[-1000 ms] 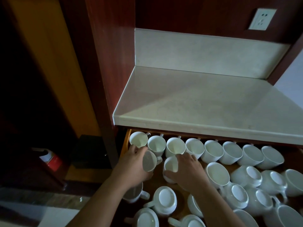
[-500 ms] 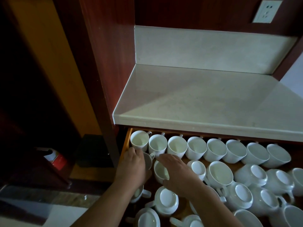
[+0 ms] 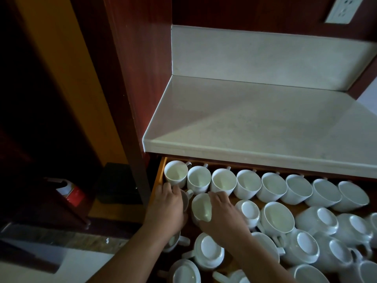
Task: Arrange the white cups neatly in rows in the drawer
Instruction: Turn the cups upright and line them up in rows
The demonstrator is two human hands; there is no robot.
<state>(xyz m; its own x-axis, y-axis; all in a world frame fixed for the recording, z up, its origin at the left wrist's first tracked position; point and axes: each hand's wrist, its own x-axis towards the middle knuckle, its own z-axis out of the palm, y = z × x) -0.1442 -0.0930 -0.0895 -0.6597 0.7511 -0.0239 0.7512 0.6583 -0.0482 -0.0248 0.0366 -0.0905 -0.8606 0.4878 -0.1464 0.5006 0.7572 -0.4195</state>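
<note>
Wooden drawer (image 3: 160, 174), back-left corner: left hand (image 3: 167, 207) and right hand (image 3: 224, 213) curl fingers round glossy white ceramic cups (image 3: 200, 207), likely brittle, slippery; grasp walls

One cam, head-worn, wide-angle. Faces forward and down, close over the open drawer (image 3: 160, 176) at frame bottom; countertop (image 3: 255, 119) mid-frame, back wall (image 3: 244, 13) up top.

white cups (image 3: 248, 183), orange drawer (image 3: 159, 176), pale countertop (image 3: 255, 123)
</note>
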